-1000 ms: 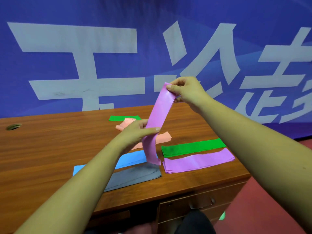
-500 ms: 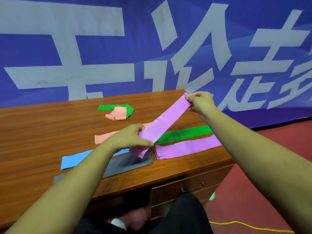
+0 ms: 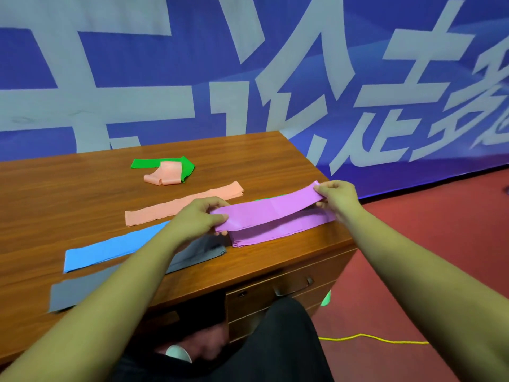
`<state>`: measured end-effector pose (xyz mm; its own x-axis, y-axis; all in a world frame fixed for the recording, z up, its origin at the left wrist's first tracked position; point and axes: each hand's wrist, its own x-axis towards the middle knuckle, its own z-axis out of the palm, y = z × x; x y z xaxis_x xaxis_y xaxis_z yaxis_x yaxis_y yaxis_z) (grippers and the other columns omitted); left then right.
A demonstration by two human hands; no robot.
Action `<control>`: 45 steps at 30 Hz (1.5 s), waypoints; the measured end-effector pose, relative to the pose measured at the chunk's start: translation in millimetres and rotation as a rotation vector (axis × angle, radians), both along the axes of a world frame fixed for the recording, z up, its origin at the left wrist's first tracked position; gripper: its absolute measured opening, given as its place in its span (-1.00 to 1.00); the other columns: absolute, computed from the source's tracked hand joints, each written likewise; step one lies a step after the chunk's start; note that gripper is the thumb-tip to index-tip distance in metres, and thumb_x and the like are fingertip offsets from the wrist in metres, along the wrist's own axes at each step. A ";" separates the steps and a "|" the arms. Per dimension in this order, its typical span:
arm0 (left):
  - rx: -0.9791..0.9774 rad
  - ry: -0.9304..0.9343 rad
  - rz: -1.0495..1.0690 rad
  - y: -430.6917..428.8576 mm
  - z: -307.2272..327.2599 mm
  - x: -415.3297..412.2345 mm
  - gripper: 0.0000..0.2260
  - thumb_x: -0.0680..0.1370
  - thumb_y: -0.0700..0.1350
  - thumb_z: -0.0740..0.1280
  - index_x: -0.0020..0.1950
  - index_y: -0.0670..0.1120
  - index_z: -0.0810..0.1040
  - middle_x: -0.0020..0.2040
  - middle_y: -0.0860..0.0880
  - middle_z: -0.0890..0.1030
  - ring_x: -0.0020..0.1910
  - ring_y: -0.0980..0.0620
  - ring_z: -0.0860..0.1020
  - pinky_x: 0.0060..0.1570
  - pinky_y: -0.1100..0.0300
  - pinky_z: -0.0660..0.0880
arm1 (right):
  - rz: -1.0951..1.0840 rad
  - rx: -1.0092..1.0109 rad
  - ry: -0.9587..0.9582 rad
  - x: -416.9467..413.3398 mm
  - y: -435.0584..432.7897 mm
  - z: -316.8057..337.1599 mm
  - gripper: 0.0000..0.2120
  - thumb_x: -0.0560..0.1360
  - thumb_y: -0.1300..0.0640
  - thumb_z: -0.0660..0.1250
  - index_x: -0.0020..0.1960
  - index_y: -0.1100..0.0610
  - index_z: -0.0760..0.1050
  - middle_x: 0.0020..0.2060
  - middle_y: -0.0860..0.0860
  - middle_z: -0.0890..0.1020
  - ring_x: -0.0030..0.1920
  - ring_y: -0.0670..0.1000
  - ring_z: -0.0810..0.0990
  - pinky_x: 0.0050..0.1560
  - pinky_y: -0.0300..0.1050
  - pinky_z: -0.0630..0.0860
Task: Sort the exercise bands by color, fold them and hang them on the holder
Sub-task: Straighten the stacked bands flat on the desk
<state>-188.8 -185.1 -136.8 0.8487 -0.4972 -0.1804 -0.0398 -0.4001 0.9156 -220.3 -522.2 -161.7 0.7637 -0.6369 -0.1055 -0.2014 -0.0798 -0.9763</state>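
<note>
Purple band (image 3: 271,209), flat and faintly creased, ends pinched by left hand (image 3: 197,216) and right hand (image 3: 337,195)

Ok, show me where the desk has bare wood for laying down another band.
Bare wood: the broad left stretch of the desk, behind the blue band and left of the crumpled green band; also the far right corner, behind the long peach band. Crowded: the near right edge: grey band, held purple band, another beneath.
</note>
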 end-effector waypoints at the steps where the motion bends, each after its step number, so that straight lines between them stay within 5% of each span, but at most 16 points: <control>1: 0.033 -0.044 0.012 -2.9 -2.6 -0.4 -0.83 0.58 -0.25 0.31 0.09 -0.05 0.62 0.06 -0.11 0.64 -0.08 0.00 0.61 0.01 0.03 0.59 | 0.003 -0.030 0.012 -2.7 -3.7 -3.0 -0.88 0.49 0.28 0.43 -0.20 0.24 0.54 -0.20 0.16 0.61 -0.30 0.05 0.61 -0.39 -0.23 0.59; 4: 0.139 -0.141 0.025 -9.0 -8.3 -2.2 -0.80 0.55 -0.21 0.35 0.11 0.05 0.58 0.09 -0.05 0.59 0.03 -0.03 0.57 0.03 -0.04 0.57 | 0.012 -0.163 0.064 -8.4 -11.6 -8.2 -0.88 0.46 0.26 0.47 -0.19 0.22 0.54 -0.21 0.11 0.60 -0.30 0.02 0.61 -0.36 -0.16 0.64; 10: 0.211 -0.285 0.036 -24.0 -21.3 -5.2 -0.80 0.52 -0.17 0.41 0.06 0.05 0.47 -0.03 -0.10 0.58 -0.08 -0.09 0.59 -0.10 -0.07 0.55 | -0.039 -0.367 0.113 -20.2 -29.9 -24.9 -0.79 0.38 0.14 0.53 -0.17 0.27 0.59 -0.22 0.09 0.65 -0.23 0.01 0.56 -0.08 0.00 0.54; 16: 0.373 -0.433 0.013 -41.9 -34.9 -6.2 -0.91 0.51 -0.16 0.41 -0.13 -0.02 0.52 -0.21 0.03 0.54 -0.18 -0.01 0.52 -0.31 0.21 0.33 | -0.032 -0.471 0.140 -20.9 -32.7 -28.5 -0.80 0.41 0.11 0.51 -0.15 0.25 0.60 -0.24 0.03 0.64 -0.17 0.04 0.59 -0.10 -0.09 0.49; 22: 0.534 -0.569 -0.036 -51.3 -55.1 -2.6 -0.88 0.54 -0.13 0.37 0.07 -0.07 0.55 0.10 -0.11 0.54 0.08 -0.06 0.50 0.03 0.16 0.38 | -0.003 -0.583 0.172 -21.1 -33.3 -42.8 -0.83 0.44 0.10 0.48 -0.09 0.11 0.50 -0.17 0.02 0.61 -0.09 0.09 0.58 -0.03 0.01 0.51; 30: 0.626 -0.819 -0.009 -48.8 -64.4 -10.1 -0.80 0.52 0.02 0.37 0.09 -0.02 0.63 0.10 -0.05 0.37 0.15 -0.04 0.34 0.11 0.08 0.41 | 0.047 -0.965 0.236 -24.6 -34.1 -55.2 -0.83 0.48 0.13 0.40 0.05 0.15 0.57 -0.03 0.17 0.52 0.05 0.22 0.50 0.08 0.06 0.46; 37: 0.434 -0.688 0.061 -25.2 -35.7 27.3 -0.90 0.50 -0.10 0.39 -0.01 -0.05 0.60 -0.06 -0.03 0.40 0.04 -0.03 0.41 0.07 0.07 0.41 | 0.122 -1.019 0.112 0.9 15.2 -19.0 -0.71 0.52 0.11 0.29 0.19 0.20 0.57 0.13 0.15 0.51 0.17 0.16 0.48 0.22 0.04 0.41; 45: 0.568 -0.572 0.288 31.0 -21.5 108.5 -0.87 0.46 -0.21 0.35 -0.02 -0.15 0.62 0.01 -0.22 0.48 0.01 -0.22 0.48 0.04 0.05 0.40 | 0.428 -0.884 0.079 86.7 121.4 9.1 -0.69 0.49 0.08 0.28 0.17 0.18 0.57 0.13 0.17 0.54 0.16 0.19 0.53 0.24 0.06 0.46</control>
